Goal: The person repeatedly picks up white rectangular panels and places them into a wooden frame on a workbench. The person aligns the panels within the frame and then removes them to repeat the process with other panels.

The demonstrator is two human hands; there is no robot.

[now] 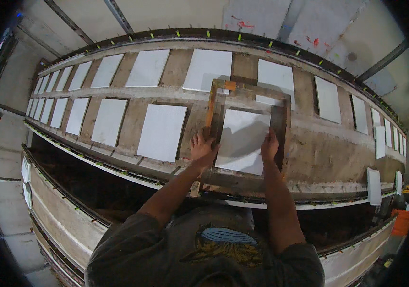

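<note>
A wooden frame (285, 138) lies over the long table, with a white rectangular sheet (242, 129) showing inside it. Shadows fall across this sheet. My left hand (202, 146) rests at the frame's left bar with its fingers apart, thumb side close to the sheet's left edge. On the opposite side, my right hand (270, 146) is at the sheet's right edge, inside the frame's right bar. Its fingers are bent together there and appear to grip that edge. A piece of orange-brown tape (230, 85) marks the frame's far bar.
The long brown table (328, 153) carries two rows of white sheets, such as this left one (162, 133) and this far one (208, 70). Two sheets (373, 186) hang over the near edge at right. Yellow-green marks line the far rail (209, 34). An orange container (402, 222) stands at far right.
</note>
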